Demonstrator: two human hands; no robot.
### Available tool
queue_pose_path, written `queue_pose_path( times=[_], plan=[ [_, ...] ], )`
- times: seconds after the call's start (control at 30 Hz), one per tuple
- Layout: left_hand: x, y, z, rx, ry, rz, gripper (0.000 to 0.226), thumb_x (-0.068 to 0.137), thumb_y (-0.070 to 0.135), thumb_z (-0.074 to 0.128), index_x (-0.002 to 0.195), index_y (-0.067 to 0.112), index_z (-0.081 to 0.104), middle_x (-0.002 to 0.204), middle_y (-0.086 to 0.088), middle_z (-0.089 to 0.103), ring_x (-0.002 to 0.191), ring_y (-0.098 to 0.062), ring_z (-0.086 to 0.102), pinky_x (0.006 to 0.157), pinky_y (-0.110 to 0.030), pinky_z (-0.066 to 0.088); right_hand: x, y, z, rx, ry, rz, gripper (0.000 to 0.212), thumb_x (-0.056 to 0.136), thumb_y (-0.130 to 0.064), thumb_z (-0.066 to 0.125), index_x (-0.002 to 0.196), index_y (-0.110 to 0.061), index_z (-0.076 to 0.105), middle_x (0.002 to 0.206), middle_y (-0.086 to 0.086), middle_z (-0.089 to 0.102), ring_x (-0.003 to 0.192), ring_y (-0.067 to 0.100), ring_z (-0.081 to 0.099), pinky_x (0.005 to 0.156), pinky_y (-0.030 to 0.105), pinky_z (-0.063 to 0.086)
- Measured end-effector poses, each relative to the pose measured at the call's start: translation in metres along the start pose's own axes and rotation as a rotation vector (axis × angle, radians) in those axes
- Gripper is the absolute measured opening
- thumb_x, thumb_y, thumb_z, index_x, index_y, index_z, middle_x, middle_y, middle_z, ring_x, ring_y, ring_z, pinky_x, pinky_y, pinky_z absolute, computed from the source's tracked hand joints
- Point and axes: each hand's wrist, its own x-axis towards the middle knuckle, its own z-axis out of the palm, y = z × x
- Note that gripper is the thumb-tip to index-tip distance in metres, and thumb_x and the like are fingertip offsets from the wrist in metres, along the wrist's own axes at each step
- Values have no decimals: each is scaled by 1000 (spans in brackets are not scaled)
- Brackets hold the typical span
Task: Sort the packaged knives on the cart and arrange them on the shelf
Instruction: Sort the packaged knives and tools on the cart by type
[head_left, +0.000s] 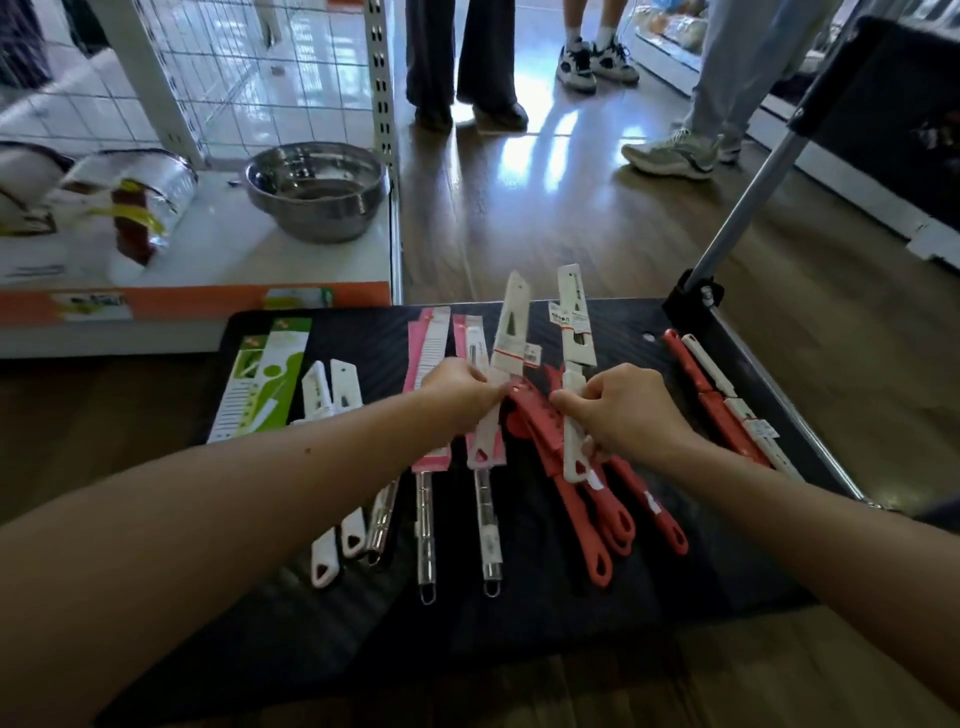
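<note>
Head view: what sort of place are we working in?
Probably a housewares shop: a display shelf with an orange label strip, a steel bowl on it, and packaged knives on a cart.

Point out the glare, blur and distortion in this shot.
Head view: glare streaks the wooden floor; the packages on the shelf are smeared; the cart edges splay from wide-angle distortion; the left hand and right hand, gripping packaged knives, are dim but sharp.
</note>
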Motion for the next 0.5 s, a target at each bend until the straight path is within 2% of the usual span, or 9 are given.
queue_pose_path(
  times=[0.03, 0.13, 0.2, 0.27, 0.37, 0.43, 0.5],
  plan=[
    [-3, -6, -10, -46, -5, -31, 18, 93, 24, 56, 97, 7, 62, 95, -13, 64, 87, -23, 61, 74, -31, 52, 0, -8, 3, -5, -5, -13, 42, 87, -35, 63, 53, -11, 57, 46, -1, 59, 35, 4, 57, 44, 13, 50],
    [-16, -28, -44, -115, -6, -110, 17, 94, 19, 55, 96, 4, 62, 85, -10, 62, 77, -20, 61, 68, -28, 52, 0, -33, 15, -45, -42, -44, 41, 88, -33, 63, 53, -11, 56, 45, -2, 57, 30, 1, 52, 38, 8, 42],
    [-24, -43, -66, -119, 14, -145, 16, 94, 19, 54, 88, 5, 60, 76, -7, 59, 67, -15, 57, 60, -23, 49, -1, -48, 29, -60, -79, -57, 39, 88, -32, 63, 57, -10, 60, 47, -1, 59, 36, 4, 55, 44, 13, 48],
    [-30, -58, -85, -127, 61, -167, 17, 95, 18, 54, 80, 8, 56, 77, -7, 57, 65, -13, 54, 55, -21, 45, -3, -61, 45, -96, -124, -68, 39, 89, -34, 61, 64, -4, 65, 55, 5, 65, 44, 9, 58, 52, 19, 51],
    [-37, -77, -105, -203, 80, -197, 14, 95, 13, 53, 82, 8, 55, 81, -8, 57, 65, -13, 54, 53, -20, 47, -8, -79, 68, -116, -205, -59, 41, 90, -35, 59, 69, -1, 66, 65, 10, 70, 50, 13, 60, 59, 21, 53],
    [-42, -88, -114, -218, 75, -227, 13, 95, 13, 53, 83, 8, 54, 81, -7, 58, 66, -12, 55, 45, -16, 49, -11, -87, 83, -118, -247, -55, 42, 91, -36, 58, 65, -3, 65, 65, 12, 70, 49, 14, 60, 57, 19, 53],
    [-47, -96, -121, -219, 66, -248, 11, 95, 13, 53, 86, 7, 55, 79, -6, 57, 65, -12, 55, 38, -13, 47, -14, -93, 99, -121, -281, -51, 43, 91, -37, 57, 59, -8, 61, 64, 11, 69, 49, 15, 60, 64, 26, 57]
  ],
)
